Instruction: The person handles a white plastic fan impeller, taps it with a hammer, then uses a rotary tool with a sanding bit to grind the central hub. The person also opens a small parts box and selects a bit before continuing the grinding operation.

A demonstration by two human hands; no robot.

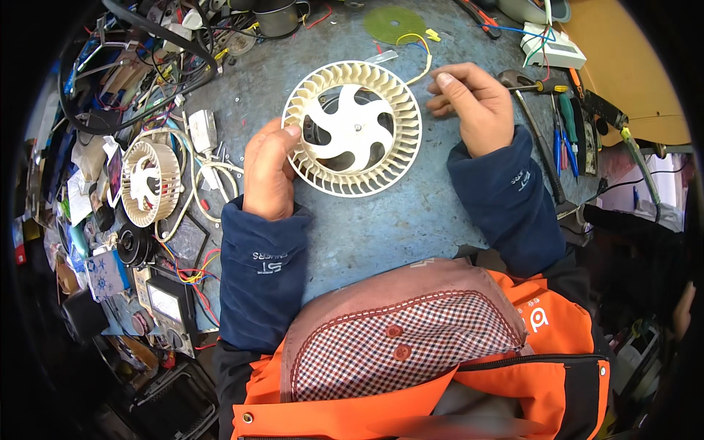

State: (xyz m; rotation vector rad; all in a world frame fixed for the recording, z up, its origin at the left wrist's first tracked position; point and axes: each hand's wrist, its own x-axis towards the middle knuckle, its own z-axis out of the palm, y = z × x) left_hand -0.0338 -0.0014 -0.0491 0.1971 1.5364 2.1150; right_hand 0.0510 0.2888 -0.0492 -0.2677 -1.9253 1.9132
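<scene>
A white plastic blower fan wheel (357, 127) with slim blades round its rim and curved spokes lies in the middle of the bench. Through its spokes a dark round motor shows in part. My left hand (270, 167) grips the wheel's left rim, with the thumb on top and the other fingers mostly hidden. To the wheel's right, my right hand (477, 106) hovers apart from it, fingers loosely bent and nothing between them. A sleeved wire lead (425, 67) with yellow and blue ends runs out behind the wheel, close to my right fingertips.
A second white fan wheel (150, 182) stands at left among cables, near an analog multimeter (165, 301). Screwdrivers (567, 121), a hammer (532, 83) and other tools lie at right. At the back are a green disc (394, 26), a metal mug (277, 18) and a white box (554, 50).
</scene>
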